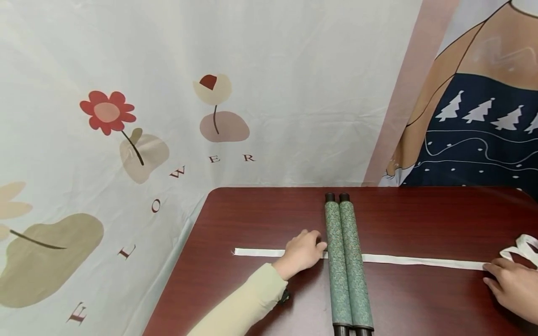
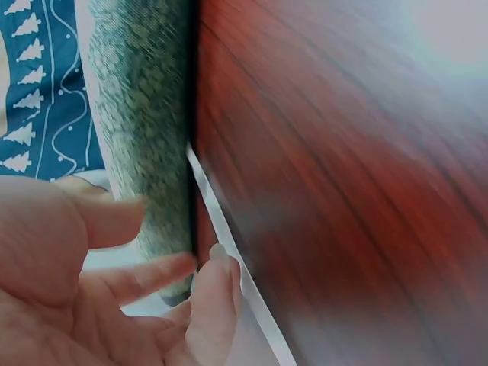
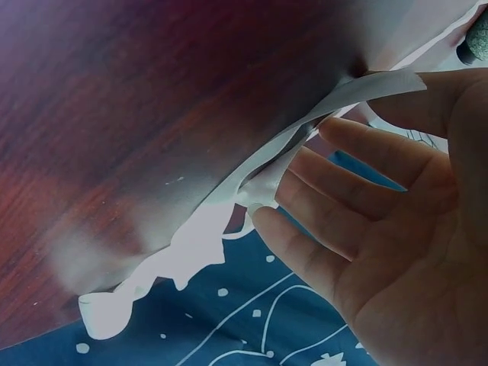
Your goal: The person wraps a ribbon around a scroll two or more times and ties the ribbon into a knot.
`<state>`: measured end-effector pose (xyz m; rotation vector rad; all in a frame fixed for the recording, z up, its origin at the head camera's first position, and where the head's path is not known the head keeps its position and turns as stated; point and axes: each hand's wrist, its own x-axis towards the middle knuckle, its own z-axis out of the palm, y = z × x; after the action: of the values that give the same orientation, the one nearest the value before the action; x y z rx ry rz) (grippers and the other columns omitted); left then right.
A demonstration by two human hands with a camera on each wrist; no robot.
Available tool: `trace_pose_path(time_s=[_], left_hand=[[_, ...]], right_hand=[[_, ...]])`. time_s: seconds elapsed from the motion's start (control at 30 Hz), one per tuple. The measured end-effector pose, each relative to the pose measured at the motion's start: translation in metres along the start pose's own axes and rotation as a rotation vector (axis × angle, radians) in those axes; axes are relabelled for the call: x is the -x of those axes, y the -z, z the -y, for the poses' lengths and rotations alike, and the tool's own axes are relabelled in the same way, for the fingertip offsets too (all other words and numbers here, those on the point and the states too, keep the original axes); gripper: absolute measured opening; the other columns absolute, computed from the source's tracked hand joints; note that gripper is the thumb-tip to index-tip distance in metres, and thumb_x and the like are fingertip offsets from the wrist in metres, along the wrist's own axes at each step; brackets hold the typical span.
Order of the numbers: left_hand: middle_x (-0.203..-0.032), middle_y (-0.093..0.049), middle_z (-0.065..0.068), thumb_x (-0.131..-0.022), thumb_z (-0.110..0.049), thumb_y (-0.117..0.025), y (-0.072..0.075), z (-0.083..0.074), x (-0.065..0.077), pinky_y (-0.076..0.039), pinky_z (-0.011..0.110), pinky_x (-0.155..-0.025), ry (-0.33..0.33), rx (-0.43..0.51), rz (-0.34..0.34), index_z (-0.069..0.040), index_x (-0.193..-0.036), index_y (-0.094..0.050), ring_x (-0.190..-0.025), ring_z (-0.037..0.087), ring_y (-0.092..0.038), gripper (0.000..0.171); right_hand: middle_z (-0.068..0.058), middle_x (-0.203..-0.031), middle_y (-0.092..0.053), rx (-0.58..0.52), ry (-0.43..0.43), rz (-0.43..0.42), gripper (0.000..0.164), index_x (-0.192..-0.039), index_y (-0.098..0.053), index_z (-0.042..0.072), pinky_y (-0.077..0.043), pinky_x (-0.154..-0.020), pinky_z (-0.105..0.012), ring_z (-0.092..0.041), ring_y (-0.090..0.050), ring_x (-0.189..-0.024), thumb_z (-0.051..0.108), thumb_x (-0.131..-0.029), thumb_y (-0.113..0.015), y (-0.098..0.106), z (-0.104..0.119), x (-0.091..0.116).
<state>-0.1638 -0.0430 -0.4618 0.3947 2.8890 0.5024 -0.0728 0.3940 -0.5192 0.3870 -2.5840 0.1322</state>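
Two green patterned scrolls [image 1: 337,261] with dark end knobs lie side by side on the table. A white ribbon [image 1: 420,261] runs crosswise beneath them. Just left of the scrolls, my left hand [image 1: 303,252] is over the ribbon; its fingers are loosely bent and hold nothing in the left wrist view, close to the ribbon [image 2: 221,221] and a scroll [image 2: 141,99]. At the right, my right hand [image 1: 514,282] touches the ribbon with its fingertips, thumb apart from the forefinger. Looser folds of ribbon [image 3: 202,236] lie beyond the fingers [image 3: 297,244] in the right wrist view.
The dark red-brown table [image 1: 420,219] has its far edge against a printed cloth backdrop [image 1: 311,93] with flowers and letters. The ribbon's frayed end lies on the table's left side. Loops of ribbon [image 1: 525,247] pile up at the right.
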Motion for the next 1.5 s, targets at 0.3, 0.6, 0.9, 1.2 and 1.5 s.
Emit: trace_pose_path(time_s=[0.3,0.6,0.9,1.2,1.5], left_hand=[[-0.08,-0.057,-0.004,-0.074,-0.033,-0.077,0.002,0.02,0.001,-0.044,0.035,-0.056,-0.1,-0.044,-0.002,-0.021,-0.076,-0.066,-0.071,0.019,-0.056,0.017],[-0.056,-0.052,-0.006,-0.079,-0.017,-0.072,0.001,0.032,0.0,-0.041,0.025,-0.053,-0.125,0.119,0.016,-0.017,-0.055,-0.053,-0.056,0.012,-0.048,0.031],[-0.057,-0.053,-0.005,-0.078,-0.013,-0.071,0.011,0.053,0.011,-0.042,0.024,-0.055,-0.123,0.255,-0.021,-0.015,-0.059,-0.054,-0.058,0.012,-0.048,0.025],[-0.053,-0.052,-0.005,-0.078,-0.011,-0.069,0.026,0.078,0.02,-0.042,0.026,-0.051,-0.047,0.351,-0.085,-0.013,-0.062,-0.057,-0.05,0.01,-0.049,0.021],[-0.053,-0.056,0.003,-0.082,-0.002,-0.063,0.035,0.102,0.026,-0.05,0.029,-0.045,0.026,0.491,-0.126,-0.004,-0.067,-0.052,-0.046,0.014,-0.056,0.019]], right_hand=[[-0.022,-0.069,-0.056,-0.001,-0.031,0.035,0.028,-0.07,-0.062,-0.007,-0.045,-0.05,-0.055,-0.04,-0.055,-0.059,-0.001,-0.045,-0.074,0.001,-0.001,0.002],[-0.024,-0.075,-0.058,-0.042,-0.017,0.026,0.024,-0.075,-0.064,-0.006,-0.044,-0.057,-0.06,-0.044,-0.056,-0.068,-0.002,-0.052,-0.071,0.003,0.0,0.001],[-0.036,-0.081,-0.056,0.0,-0.061,0.077,0.03,-0.077,-0.063,-0.011,-0.043,-0.067,-0.063,-0.052,-0.052,-0.075,-0.006,-0.05,-0.074,0.001,0.001,0.002],[-0.036,-0.08,-0.057,-0.08,-0.004,-0.011,0.023,-0.075,-0.063,-0.01,-0.043,-0.063,-0.061,-0.051,-0.054,-0.073,0.005,-0.089,-0.053,0.0,-0.001,0.002],[-0.033,-0.077,-0.058,-0.106,0.026,-0.054,0.07,-0.072,-0.063,-0.007,-0.042,-0.063,-0.061,-0.052,-0.053,-0.07,0.044,-0.102,-0.026,-0.002,-0.001,0.001]])
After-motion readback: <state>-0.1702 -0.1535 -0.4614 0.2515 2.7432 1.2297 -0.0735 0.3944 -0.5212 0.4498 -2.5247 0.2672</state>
